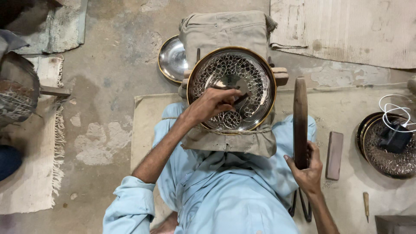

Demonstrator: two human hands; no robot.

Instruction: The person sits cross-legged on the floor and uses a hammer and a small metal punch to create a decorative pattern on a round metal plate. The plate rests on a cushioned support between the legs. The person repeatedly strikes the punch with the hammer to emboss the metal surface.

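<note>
Left hand [214,104] pinches a chisel [240,99] on the engraved brass plate [232,89]; right hand [305,171] grips the wooden mallet [300,121]. Risk: an off-centre blow skids the chisel, scarring the pattern.

The plate [232,89] in the upper middle of the frame is glossy metal with a gilt rim and chased pattern, resting on coarse matt cloth [225,28]; the second plate [172,58] behind it is smooth, mirror-bright metal. The mallet [300,121] in the right hand [307,171] is dark, worn, smooth wood. The floor [117,86] at left is rough, patchy concrete, the mat [346,30] at upper right ribbed, soiled fabric.
</note>
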